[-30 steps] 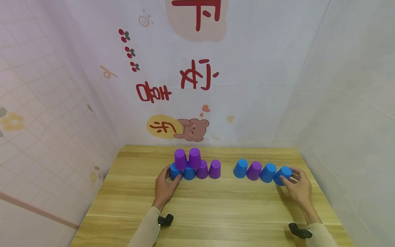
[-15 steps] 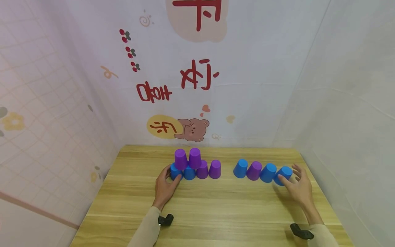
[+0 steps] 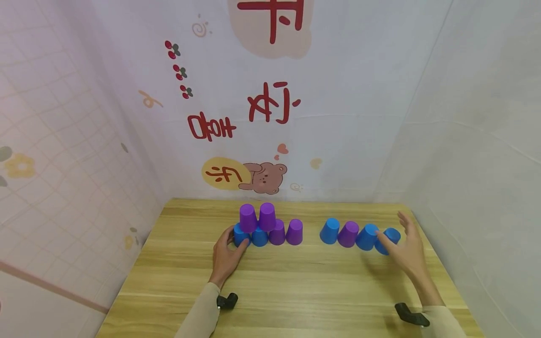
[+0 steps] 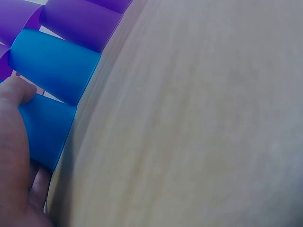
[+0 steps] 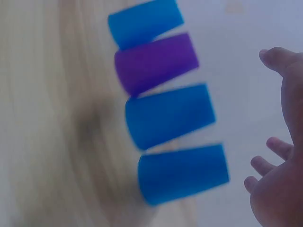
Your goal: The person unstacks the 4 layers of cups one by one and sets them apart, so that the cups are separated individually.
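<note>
At the left end of a row of upside-down cups, my left hand (image 3: 226, 256) holds the end blue cup (image 4: 47, 127) between thumb and fingers. Beside it stand another blue cup (image 4: 56, 66) and two purple cups (image 3: 294, 232). Two more purple cups (image 3: 267, 217) sit on top of that row. My right hand (image 3: 407, 249) is spread, fingers apart, over the rightmost blue cup (image 5: 184, 174) of a second row, holding nothing. That row also has a blue cup (image 5: 170, 116), a purple cup (image 5: 157, 65) and a blue cup (image 5: 146, 21), all upside down.
A wooden table (image 3: 296, 291) carries both rows, with a gap between them. White printed cloth (image 3: 346, 117) hangs behind the table and along both sides. A black wrist mount (image 3: 227, 301) is on each forearm.
My right hand has let go of the rightmost blue cup, spread its fingers and lifted off it. The left hand and the cups have stayed in place.
</note>
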Motion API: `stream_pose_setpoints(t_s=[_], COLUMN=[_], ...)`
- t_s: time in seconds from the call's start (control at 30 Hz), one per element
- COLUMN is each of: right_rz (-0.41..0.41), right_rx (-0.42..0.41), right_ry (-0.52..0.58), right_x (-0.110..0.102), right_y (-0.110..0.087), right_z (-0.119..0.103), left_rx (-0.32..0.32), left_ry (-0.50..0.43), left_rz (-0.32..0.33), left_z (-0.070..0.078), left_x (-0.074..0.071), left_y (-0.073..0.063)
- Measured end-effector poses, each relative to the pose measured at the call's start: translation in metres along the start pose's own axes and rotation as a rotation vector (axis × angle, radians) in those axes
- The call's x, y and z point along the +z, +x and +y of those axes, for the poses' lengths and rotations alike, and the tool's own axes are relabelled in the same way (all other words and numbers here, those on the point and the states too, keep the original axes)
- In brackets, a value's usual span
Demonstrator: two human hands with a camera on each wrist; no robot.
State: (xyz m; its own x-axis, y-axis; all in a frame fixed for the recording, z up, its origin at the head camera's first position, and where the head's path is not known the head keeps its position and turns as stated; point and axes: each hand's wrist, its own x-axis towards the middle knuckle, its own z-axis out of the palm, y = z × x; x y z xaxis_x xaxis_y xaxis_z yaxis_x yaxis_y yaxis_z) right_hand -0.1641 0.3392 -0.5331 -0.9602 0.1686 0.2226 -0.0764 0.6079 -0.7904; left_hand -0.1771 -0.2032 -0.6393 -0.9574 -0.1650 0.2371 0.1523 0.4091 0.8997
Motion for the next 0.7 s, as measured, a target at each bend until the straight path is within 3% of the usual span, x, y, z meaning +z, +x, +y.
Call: stream_pose_setpoints(t_s=[0.3, 0.7], right_rz=[-0.044, -0.137], right_rx=[-0.082, -0.208], right_ry=[0.072, 0.128], right_x=[0.017, 0.067], right_y=[0.001, 0.004], right_z=[-0.045, -0.082], left_rx=[-0.004, -0.006], left_ry=[0.003, -0.014], left_rz=[0.001, -0.007], left_z=[-0.001, 0.002], left_x=[0.001, -0.001], left_y=[0.0, 0.0])
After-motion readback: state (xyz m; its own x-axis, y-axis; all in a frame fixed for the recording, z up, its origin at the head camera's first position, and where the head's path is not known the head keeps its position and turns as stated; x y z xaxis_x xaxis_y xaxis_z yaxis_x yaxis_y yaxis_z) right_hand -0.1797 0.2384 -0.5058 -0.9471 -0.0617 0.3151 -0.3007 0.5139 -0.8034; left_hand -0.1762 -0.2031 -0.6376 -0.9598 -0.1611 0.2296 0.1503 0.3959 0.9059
